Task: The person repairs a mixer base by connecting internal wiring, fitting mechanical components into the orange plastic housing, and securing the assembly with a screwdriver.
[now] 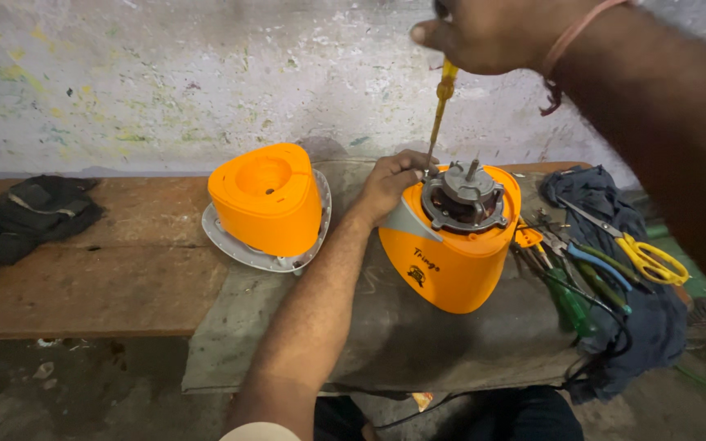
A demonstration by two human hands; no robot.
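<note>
My right hand point(492, 33) is raised near the top edge, closed around the handle of a yellow screwdriver point(441, 102) that points down into an orange appliance housing point(451, 261). The tip meets the grey metal motor point(466, 196) set in the housing's open top. My left hand point(390, 184) rests on the housing's left rim, steadying it. A second orange housing part point(265, 200) stands to the left on a grey base plate point(234, 245).
A worn wooden bench point(83, 278) carries a grey mat point(402, 343). On a dark blue cloth point(647, 327) to the right lie yellow-handled scissors point(647, 257), pliers and green-handled screwdrivers point(569, 302). A black cloth point(22, 216) lies at the far left. A stained wall point(165, 82) stands behind.
</note>
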